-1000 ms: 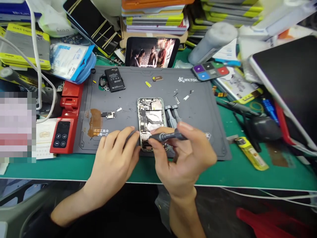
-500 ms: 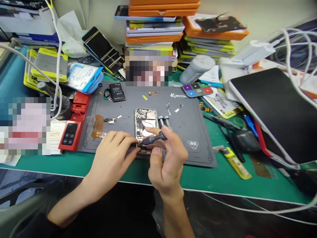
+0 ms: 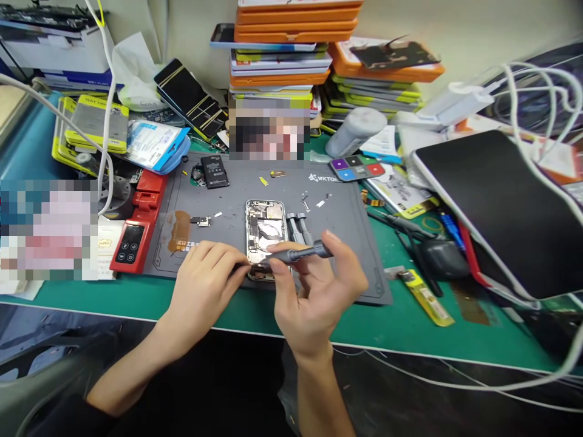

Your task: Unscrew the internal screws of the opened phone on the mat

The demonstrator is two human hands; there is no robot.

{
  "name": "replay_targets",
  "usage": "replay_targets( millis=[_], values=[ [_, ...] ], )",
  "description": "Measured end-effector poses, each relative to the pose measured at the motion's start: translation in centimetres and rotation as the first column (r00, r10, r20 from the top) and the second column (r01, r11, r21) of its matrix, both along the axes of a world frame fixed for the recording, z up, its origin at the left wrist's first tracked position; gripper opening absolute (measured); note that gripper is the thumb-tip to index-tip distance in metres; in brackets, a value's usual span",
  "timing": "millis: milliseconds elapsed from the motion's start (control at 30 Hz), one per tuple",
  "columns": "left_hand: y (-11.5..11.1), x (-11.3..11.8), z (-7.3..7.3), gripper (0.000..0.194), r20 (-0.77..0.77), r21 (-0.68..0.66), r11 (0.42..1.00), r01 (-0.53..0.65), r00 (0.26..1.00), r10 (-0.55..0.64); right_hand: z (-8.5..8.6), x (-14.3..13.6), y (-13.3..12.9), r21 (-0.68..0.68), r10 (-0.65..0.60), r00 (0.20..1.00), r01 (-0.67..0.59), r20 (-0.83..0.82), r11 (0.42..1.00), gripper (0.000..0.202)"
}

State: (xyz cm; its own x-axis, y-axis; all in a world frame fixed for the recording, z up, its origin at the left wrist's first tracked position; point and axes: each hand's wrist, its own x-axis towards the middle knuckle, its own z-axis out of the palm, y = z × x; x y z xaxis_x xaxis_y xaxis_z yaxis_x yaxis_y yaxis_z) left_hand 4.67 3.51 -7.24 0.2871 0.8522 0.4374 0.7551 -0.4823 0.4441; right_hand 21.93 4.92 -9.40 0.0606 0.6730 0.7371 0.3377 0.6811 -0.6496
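An opened phone [image 3: 268,227] lies on the grey mat, its inner parts and a white area showing. My right hand [image 3: 314,291] is closed around a dark grey screwdriver [image 3: 298,252], index finger on its end cap, with the shaft tilted and its tip low over the phone's lower part. My left hand [image 3: 209,279] has thumb and forefinger pinched together at the phone's lower left edge; its fingertips are partly hidden. Two more screwdrivers [image 3: 299,226] lie just right of the phone. Left of it on the mat rests a small phone part [image 3: 200,221].
A black battery [image 3: 215,171] lies at the mat's [image 3: 337,243] back left, with scattered small parts. At the mat's left stands a red device [image 3: 130,246]. Stacked boxes [image 3: 280,64] rise behind. To the right are a tablet-like black panel [image 3: 496,206], cables and a yellow-handled tool [image 3: 428,300].
My right hand has shifted slightly right, and the screwdriver now leans flatter with its end cap farther right. My left fingers stay at the phone's edge. The whole view has shifted slightly.
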Motion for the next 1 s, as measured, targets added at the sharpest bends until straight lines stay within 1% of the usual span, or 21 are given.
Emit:
replay_targets(
  millis=[100,267,333,500,700,900,1000],
  values=[
    [0.02,0.07,0.13,0.006,-0.003,-0.018,1.0,-0.015,1.0,0.014,0.22,0.31,0.17,0.024,-0.056,0.998,0.056,-0.024,0.998,0.086],
    [0.03,0.16,0.25,0.006,-0.001,-0.022,0.999,-0.032,0.999,0.032,0.24,0.32,0.19,-0.067,-0.023,0.999,0.021,-0.032,0.998,0.083],
    [0.04,0.18,0.18,0.008,-0.003,-0.018,0.999,-0.037,0.999,0.036,0.16,0.28,0.15,-0.067,-0.023,1.0,0.022,-0.016,0.997,0.082],
    [0.05,0.29,0.04,0.02,-0.02,-0.05,0.998,-0.024,1.0,0.023,0.09,0.34,0.09,-0.075,-0.02,0.998,0.025,0.06,0.997,0.082],
    [0.02,0.44,0.09,0.018,0.001,-0.061,0.998,-0.029,1.0,0.029,-0.04,0.46,-0.03,-0.098,-0.037,0.993,0.048,0.109,0.994,0.085],
    [-0.01,0.53,0.11,0.019,0.009,-0.071,0.997,-0.035,0.999,0.036,0.03,0.46,-0.06,-0.097,-0.04,0.993,0.051,0.113,0.994,0.084],
    [-0.13,0.45,0.32,0.021,0.077,-0.08,0.995,-0.054,0.995,0.06,0.02,0.46,-0.12,-0.105,-0.043,0.992,0.056,0.122,0.993,0.082]
  ],
)
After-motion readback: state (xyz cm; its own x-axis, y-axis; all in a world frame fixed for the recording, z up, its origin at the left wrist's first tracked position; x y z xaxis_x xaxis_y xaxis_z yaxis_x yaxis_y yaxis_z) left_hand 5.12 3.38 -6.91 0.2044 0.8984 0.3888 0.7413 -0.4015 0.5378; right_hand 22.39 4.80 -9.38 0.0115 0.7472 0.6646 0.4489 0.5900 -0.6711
